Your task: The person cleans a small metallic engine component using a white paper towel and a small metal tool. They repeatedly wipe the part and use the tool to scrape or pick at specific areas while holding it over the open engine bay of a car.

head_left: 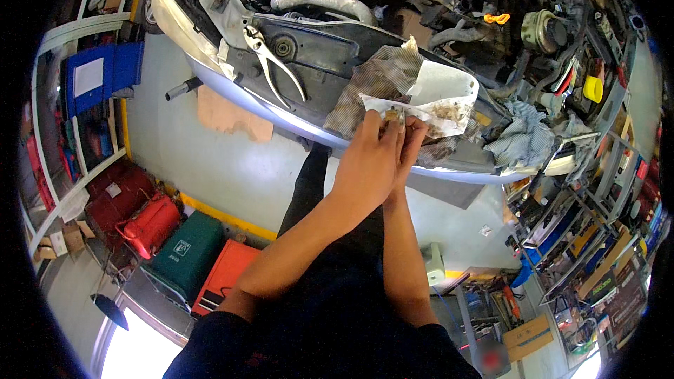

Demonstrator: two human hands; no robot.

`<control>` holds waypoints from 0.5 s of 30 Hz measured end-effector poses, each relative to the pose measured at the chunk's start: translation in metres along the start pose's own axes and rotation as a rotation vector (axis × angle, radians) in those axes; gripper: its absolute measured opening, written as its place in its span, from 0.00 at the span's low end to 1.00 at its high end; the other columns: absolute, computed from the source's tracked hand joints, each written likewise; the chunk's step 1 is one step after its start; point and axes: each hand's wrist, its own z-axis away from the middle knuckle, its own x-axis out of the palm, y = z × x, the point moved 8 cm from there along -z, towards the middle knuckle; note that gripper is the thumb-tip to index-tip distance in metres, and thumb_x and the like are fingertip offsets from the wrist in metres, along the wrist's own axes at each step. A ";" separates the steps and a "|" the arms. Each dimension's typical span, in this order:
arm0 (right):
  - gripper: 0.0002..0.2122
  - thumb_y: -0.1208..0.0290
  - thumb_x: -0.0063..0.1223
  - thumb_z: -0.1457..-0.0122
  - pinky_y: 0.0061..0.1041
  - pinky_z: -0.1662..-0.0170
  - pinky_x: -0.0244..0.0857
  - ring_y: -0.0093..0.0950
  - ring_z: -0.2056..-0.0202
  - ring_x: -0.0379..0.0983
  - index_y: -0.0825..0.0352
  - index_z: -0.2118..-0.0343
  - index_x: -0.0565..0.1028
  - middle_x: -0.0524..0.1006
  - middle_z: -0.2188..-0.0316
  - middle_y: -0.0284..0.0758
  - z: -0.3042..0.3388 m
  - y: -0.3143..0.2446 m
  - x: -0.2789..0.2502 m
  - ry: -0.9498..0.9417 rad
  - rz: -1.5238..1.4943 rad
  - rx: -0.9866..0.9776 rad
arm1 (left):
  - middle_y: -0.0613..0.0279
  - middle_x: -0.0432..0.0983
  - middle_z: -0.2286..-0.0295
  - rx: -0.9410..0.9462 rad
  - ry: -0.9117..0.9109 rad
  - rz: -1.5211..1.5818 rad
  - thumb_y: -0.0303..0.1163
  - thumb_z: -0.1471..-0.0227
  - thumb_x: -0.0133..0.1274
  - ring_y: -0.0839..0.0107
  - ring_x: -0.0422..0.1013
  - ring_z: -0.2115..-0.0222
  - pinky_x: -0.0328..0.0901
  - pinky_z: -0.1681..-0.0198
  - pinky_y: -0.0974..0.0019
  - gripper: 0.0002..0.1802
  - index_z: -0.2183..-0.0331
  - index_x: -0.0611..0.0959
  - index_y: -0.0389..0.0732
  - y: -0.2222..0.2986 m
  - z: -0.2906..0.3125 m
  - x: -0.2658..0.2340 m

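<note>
Both my hands meet over the front edge of an open car engine bay. My left hand [363, 166] is closed, its fingertips pinching a small brass-and-silver metal part [393, 115]. Close against it, my right hand [407, 149] is also closed on that part; its exact kind is hidden by the fingers. Just beyond the fingers lies a white paper sheet [439, 84] with dark grime on its right side. Under the paper is a dirty striped rag [382, 70]. To the left, silver slip-joint pliers [265, 56] rest on the front panel.
A second grey rag [519, 135] lies at the right of the car's front bumper [281, 118]. A yellow cap [593, 88] and a round reservoir [539, 31] stand in the engine bay. Red and green boxes [184, 256] are on the floor at left; a cluttered rack [597, 238] stands at right.
</note>
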 end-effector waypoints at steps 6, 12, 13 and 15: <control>0.08 0.68 0.41 0.23 0.27 0.54 0.69 0.25 0.58 0.72 0.66 0.49 0.63 0.71 0.57 0.37 0.005 0.001 0.002 -0.015 -0.077 0.041 | 0.43 0.69 0.58 0.018 0.035 -0.025 0.26 0.44 0.59 0.45 0.75 0.60 0.74 0.56 0.51 0.27 0.43 0.79 0.31 0.002 0.004 -0.002; 0.09 0.66 0.42 0.23 0.27 0.54 0.68 0.24 0.58 0.71 0.66 0.50 0.63 0.73 0.58 0.36 0.005 0.002 0.003 -0.029 -0.065 0.097 | 0.43 0.69 0.58 -0.009 0.002 0.038 0.29 0.42 0.58 0.43 0.76 0.60 0.75 0.58 0.47 0.26 0.42 0.78 0.33 0.001 0.008 -0.001; 0.09 0.66 0.42 0.22 0.27 0.54 0.68 0.24 0.58 0.71 0.66 0.50 0.63 0.73 0.58 0.36 0.002 0.002 0.001 -0.030 -0.028 0.082 | 0.43 0.69 0.57 -0.021 -0.006 0.058 0.29 0.41 0.58 0.42 0.77 0.60 0.75 0.58 0.47 0.26 0.42 0.78 0.33 0.001 0.005 0.001; 0.09 0.65 0.41 0.22 0.27 0.53 0.68 0.25 0.58 0.71 0.66 0.50 0.63 0.74 0.59 0.37 0.001 0.000 0.000 -0.032 0.029 0.030 | 0.42 0.69 0.57 -0.073 -0.054 0.053 0.30 0.41 0.57 0.42 0.77 0.60 0.75 0.58 0.47 0.26 0.42 0.78 0.35 -0.004 0.003 0.002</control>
